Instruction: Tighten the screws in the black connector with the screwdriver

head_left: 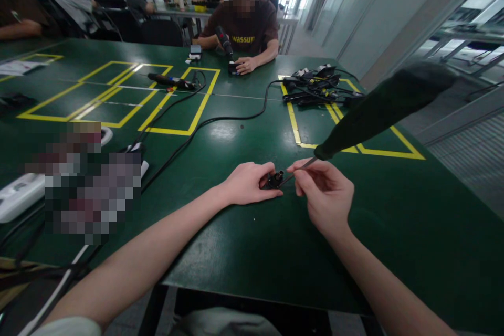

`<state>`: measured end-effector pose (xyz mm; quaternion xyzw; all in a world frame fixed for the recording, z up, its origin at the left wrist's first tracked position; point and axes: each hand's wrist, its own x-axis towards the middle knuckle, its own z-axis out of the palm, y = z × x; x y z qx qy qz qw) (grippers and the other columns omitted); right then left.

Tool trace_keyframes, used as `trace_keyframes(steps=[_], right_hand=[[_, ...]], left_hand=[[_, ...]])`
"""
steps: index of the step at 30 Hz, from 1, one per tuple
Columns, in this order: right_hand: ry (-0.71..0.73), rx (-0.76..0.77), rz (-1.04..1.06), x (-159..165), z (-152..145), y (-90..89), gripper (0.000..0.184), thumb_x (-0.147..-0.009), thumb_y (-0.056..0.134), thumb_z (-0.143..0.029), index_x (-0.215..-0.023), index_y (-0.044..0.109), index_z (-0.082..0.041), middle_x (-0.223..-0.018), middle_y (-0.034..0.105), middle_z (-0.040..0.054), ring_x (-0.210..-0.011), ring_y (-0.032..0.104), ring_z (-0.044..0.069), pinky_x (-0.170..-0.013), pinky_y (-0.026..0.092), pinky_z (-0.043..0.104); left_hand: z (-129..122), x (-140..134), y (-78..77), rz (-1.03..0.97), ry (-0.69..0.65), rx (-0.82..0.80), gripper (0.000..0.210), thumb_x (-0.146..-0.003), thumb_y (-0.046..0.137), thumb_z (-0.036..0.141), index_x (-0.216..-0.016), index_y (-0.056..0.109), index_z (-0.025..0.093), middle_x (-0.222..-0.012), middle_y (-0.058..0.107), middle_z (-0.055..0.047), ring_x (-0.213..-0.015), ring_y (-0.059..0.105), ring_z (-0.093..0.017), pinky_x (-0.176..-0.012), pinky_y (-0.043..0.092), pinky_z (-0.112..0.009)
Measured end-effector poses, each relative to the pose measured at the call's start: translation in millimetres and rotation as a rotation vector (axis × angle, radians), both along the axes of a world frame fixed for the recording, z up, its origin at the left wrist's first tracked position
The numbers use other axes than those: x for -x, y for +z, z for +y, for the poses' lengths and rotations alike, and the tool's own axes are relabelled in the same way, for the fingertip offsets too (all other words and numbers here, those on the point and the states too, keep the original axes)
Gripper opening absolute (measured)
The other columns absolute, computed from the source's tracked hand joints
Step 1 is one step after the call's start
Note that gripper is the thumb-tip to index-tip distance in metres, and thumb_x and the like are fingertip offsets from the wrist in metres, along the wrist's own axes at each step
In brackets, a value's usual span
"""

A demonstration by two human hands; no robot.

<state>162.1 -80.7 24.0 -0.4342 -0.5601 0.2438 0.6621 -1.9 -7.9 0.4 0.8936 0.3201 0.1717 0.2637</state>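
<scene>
My left hand (249,184) rests on the green table, thumb and fingers closed around a small black part (274,182) with a short metal-looking stub on top. Most of that part is covered by the fingers. In my right hand (327,194), the thumb and fingertips pinch the thin shaft of a screwdriver (378,110). Its thick dark handle slants up to the right, above the hand. The shaft's lower end reaches the black part's right side; whether it touches a screw there I cannot make out.
A person across the green table (232,231) works with a power screwdriver (223,40) on a small dark part. A heap of black cabled parts (318,84) lies back right. Another corded tool (171,81) lies on the left. A white power strip (23,197) and cables sit front left.
</scene>
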Motion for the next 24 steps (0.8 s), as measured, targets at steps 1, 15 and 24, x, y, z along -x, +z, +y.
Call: trace_keyframes(steps=[1, 15, 24], right_hand=[[0.002, -0.01, -0.003, -0.2, 0.2, 0.2, 0.016, -0.089, 0.078, -0.035, -0.083, 0.071, -0.021, -0.08, 0.074, 0.0023, -0.047, 0.055, 0.009, -0.041, 0.048, 0.023], [0.034, 0.019, 0.102, 1.3, -0.1, 2.1, 0.015, -0.091, 0.076, -0.027, -0.085, 0.064, -0.021, -0.073, 0.076, 0.0006, -0.042, 0.054, 0.009, -0.041, 0.048, 0.022], [0.02, 0.001, -0.028, -0.2, -2.0, 2.5, 0.01, -0.091, 0.07, -0.02, -0.097, 0.079, -0.021, -0.086, 0.076, 0.0035, -0.051, 0.059, 0.01, -0.044, 0.051, 0.024]], left_hand=[[0.0, 0.0, 0.1, 0.0, 0.0, 0.0, 0.039, -0.087, 0.072, 0.054, -0.084, 0.051, 0.022, -0.069, 0.061, 0.004, -0.066, 0.059, -0.015, -0.062, 0.032, -0.027], [-1.2, -0.3, 1.5, -0.026, 0.004, 0.013, 0.039, -0.087, 0.073, 0.05, -0.079, 0.046, 0.022, -0.066, 0.056, 0.006, -0.064, 0.057, -0.014, -0.062, 0.031, -0.026], [0.4, -0.5, 0.9, -0.025, -0.002, 0.021, 0.042, -0.086, 0.074, 0.052, -0.08, 0.046, 0.022, -0.066, 0.056, 0.006, -0.064, 0.056, -0.015, -0.062, 0.03, -0.027]])
